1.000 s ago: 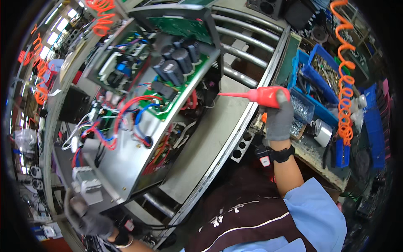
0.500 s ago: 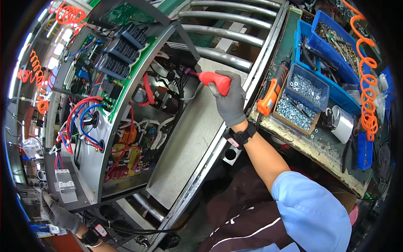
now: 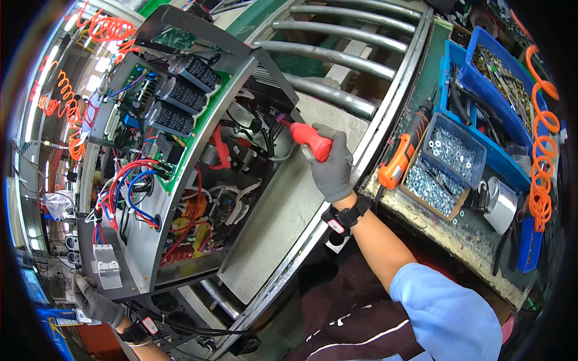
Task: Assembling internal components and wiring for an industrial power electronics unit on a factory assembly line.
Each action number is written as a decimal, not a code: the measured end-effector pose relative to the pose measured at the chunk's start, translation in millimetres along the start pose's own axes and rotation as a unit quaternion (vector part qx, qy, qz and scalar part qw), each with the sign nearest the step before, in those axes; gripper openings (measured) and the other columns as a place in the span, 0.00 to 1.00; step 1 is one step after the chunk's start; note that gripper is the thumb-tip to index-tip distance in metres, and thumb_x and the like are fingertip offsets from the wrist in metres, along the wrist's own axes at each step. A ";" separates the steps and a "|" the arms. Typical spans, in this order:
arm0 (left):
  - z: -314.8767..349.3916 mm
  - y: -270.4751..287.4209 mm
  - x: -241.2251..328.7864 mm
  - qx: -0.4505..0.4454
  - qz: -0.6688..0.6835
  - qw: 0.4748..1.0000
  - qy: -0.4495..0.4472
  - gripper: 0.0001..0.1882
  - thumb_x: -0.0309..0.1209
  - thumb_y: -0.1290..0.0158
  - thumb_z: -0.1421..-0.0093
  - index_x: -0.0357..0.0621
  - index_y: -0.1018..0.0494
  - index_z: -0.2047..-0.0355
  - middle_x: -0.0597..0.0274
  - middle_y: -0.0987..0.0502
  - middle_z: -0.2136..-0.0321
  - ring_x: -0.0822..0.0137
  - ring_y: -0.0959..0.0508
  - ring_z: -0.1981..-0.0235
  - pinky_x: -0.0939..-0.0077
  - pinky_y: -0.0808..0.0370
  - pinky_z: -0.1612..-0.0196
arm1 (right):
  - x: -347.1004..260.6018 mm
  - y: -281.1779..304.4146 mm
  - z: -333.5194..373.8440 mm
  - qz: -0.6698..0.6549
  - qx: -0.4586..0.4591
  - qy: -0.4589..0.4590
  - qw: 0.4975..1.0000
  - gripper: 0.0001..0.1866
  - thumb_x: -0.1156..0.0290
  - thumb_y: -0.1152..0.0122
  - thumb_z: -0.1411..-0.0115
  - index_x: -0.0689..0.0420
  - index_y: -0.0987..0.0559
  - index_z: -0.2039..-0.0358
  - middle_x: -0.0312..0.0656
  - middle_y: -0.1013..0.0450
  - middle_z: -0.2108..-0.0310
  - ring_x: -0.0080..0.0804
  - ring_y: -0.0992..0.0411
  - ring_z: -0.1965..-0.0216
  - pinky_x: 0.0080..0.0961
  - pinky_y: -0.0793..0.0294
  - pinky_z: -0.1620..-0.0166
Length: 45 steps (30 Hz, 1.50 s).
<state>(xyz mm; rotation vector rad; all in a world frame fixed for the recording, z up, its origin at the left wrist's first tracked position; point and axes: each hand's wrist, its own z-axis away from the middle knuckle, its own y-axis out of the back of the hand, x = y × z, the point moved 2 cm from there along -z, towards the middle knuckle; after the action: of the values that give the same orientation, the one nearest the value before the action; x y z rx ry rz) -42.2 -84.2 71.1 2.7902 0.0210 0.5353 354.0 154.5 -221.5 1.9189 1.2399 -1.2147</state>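
My right hand (image 3: 333,165), in a grey glove, is closed around a red bulbous-handled tool (image 3: 310,141) that looks like a screwdriver. Its thin shaft with a purple end points into the open side of a grey metal cabinet (image 3: 208,274), near black cables at the far end. What the tip touches is too small to tell. Inside the cabinet are red wires, coils and white cable ends; a green circuit board (image 3: 211,96) carries black capacitors (image 3: 183,96). My left hand (image 3: 99,304), also gloved, lies by the near left corner with fingers stretched, close to a small white clip-like part (image 3: 108,268).
The cabinet stands on a roller conveyor (image 3: 343,57) with a metal plate (image 3: 265,234). On the right bench lie an orange power screwdriver (image 3: 400,156), bins of washers (image 3: 448,150), a blue tray (image 3: 500,66) of screws and a white tape roll (image 3: 500,204). Orange coiled hoses (image 3: 545,144) hang nearby.
The whole view has shifted, so everything sits slightly lower and more to the right. My right hand keeps the red tool at about the same place in the cabinet; my left hand stays at its corner.
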 end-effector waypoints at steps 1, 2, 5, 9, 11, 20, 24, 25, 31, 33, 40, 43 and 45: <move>1.0 0.4 -2.4 0.006 -0.001 1.000 0.002 0.12 0.30 0.50 0.39 0.36 0.25 0.60 0.71 0.33 0.79 0.79 0.36 0.78 0.87 0.36 0.74 | 1.0 -4.6 -2.2 -0.001 0.006 0.005 1.000 0.20 0.69 0.34 0.51 0.58 0.34 0.61 0.47 0.28 0.59 0.45 0.28 0.59 0.32 0.28 0.57; 1.9 0.1 -4.6 0.010 0.017 1.000 0.015 0.12 0.30 0.49 0.40 0.35 0.25 0.60 0.70 0.32 0.79 0.79 0.36 0.78 0.87 0.36 0.73 | 1.4 -7.6 -4.0 0.007 -0.001 -0.003 1.000 0.20 0.70 0.34 0.51 0.59 0.34 0.62 0.48 0.28 0.58 0.46 0.28 0.59 0.33 0.29 0.56; 3.4 0.3 -4.0 0.016 0.027 0.999 0.021 0.12 0.31 0.50 0.40 0.36 0.25 0.60 0.71 0.33 0.79 0.78 0.36 0.77 0.86 0.36 0.72 | 1.8 -13.3 -1.7 0.000 0.005 -0.027 1.000 0.20 0.70 0.35 0.51 0.59 0.34 0.62 0.49 0.28 0.57 0.46 0.28 0.58 0.33 0.29 0.55; 5.5 1.4 3.6 0.009 0.011 1.000 0.018 0.11 0.32 0.49 0.39 0.38 0.25 0.61 0.72 0.35 0.79 0.78 0.37 0.76 0.85 0.36 0.72 | 8.2 -19.7 4.8 -0.021 0.020 -0.035 0.999 0.20 0.70 0.35 0.52 0.59 0.34 0.62 0.49 0.28 0.57 0.46 0.28 0.58 0.33 0.29 0.55; 7.2 -1.4 7.3 0.019 0.018 0.999 0.030 0.11 0.31 0.49 0.40 0.36 0.25 0.62 0.71 0.34 0.80 0.78 0.36 0.77 0.86 0.36 0.72 | 10.1 -23.7 4.7 0.001 -0.001 -0.069 0.998 0.20 0.70 0.34 0.52 0.59 0.33 0.61 0.49 0.28 0.57 0.46 0.28 0.57 0.32 0.29 0.55; 5.2 -3.0 2.4 0.023 0.034 0.999 0.033 0.10 0.29 0.50 0.40 0.35 0.25 0.63 0.71 0.34 0.80 0.79 0.36 0.77 0.86 0.37 0.72 | 0.8 -14.4 2.3 0.077 0.007 -0.020 0.997 0.19 0.69 0.34 0.52 0.57 0.32 0.62 0.48 0.26 0.64 0.47 0.27 0.64 0.34 0.28 0.61; 2.9 1.8 -1.9 0.023 0.020 0.999 0.037 0.11 0.30 0.50 0.40 0.35 0.25 0.63 0.72 0.34 0.81 0.79 0.37 0.77 0.87 0.37 0.72 | 5.3 -21.1 19.1 0.016 0.052 -0.217 0.975 0.18 0.67 0.35 0.51 0.60 0.32 0.64 0.48 0.27 0.67 0.42 0.27 0.68 0.32 0.28 0.62; 3.1 -0.8 -0.4 0.023 0.023 0.999 0.035 0.11 0.30 0.50 0.40 0.35 0.25 0.63 0.72 0.34 0.81 0.79 0.37 0.77 0.87 0.37 0.72 | 17.8 -28.7 25.8 -0.086 0.097 -0.325 0.937 0.19 0.67 0.35 0.52 0.61 0.32 0.64 0.48 0.28 0.68 0.39 0.27 0.68 0.31 0.28 0.62; 6.2 -8.3 6.2 0.018 0.039 0.998 0.044 0.10 0.30 0.51 0.39 0.35 0.25 0.63 0.72 0.34 0.80 0.79 0.37 0.76 0.87 0.37 0.72 | 44.6 -75.7 35.9 -0.211 0.187 -0.413 0.866 0.20 0.70 0.35 0.54 0.65 0.31 0.63 0.45 0.30 0.69 0.30 0.30 0.70 0.27 0.28 0.68; 7.0 -6.4 5.3 0.024 0.033 0.998 0.041 0.10 0.29 0.51 0.39 0.35 0.25 0.64 0.72 0.34 0.80 0.79 0.37 0.76 0.87 0.37 0.71 | 32.8 -80.5 30.4 -0.218 0.196 -0.459 0.839 0.19 0.69 0.34 0.54 0.65 0.30 0.64 0.45 0.29 0.68 0.30 0.30 0.71 0.26 0.28 0.70; 8.2 -6.8 11.4 0.028 0.068 0.996 0.054 0.10 0.29 0.52 0.39 0.35 0.25 0.64 0.72 0.35 0.80 0.79 0.37 0.77 0.86 0.37 0.71 | 2.6 -80.5 13.3 -0.150 0.164 -0.476 0.851 0.18 0.69 0.34 0.51 0.65 0.32 0.66 0.45 0.30 0.70 0.32 0.30 0.71 0.30 0.29 0.67; 8.3 -8.8 13.6 0.006 0.049 0.999 0.001 0.10 0.29 0.52 0.39 0.35 0.25 0.64 0.71 0.35 0.80 0.79 0.37 0.77 0.86 0.37 0.72 | 3.9 -87.4 12.1 -0.158 0.190 -0.481 0.841 0.18 0.70 0.34 0.51 0.65 0.33 0.67 0.46 0.30 0.70 0.33 0.30 0.70 0.31 0.30 0.64; 8.3 -8.5 14.5 -0.004 0.028 0.999 -0.019 0.10 0.29 0.53 0.39 0.35 0.25 0.64 0.71 0.35 0.80 0.79 0.37 0.77 0.86 0.38 0.72 | 2.7 -90.2 10.7 -0.144 0.186 -0.481 0.845 0.18 0.70 0.34 0.51 0.65 0.33 0.66 0.46 0.30 0.70 0.35 0.31 0.71 0.32 0.30 0.63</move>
<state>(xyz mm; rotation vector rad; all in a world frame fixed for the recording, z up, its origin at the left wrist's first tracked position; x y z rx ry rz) -25.3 -77.5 66.6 2.8007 -0.0685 0.4939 268.7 185.3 -226.4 1.0047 0.7496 -2.3071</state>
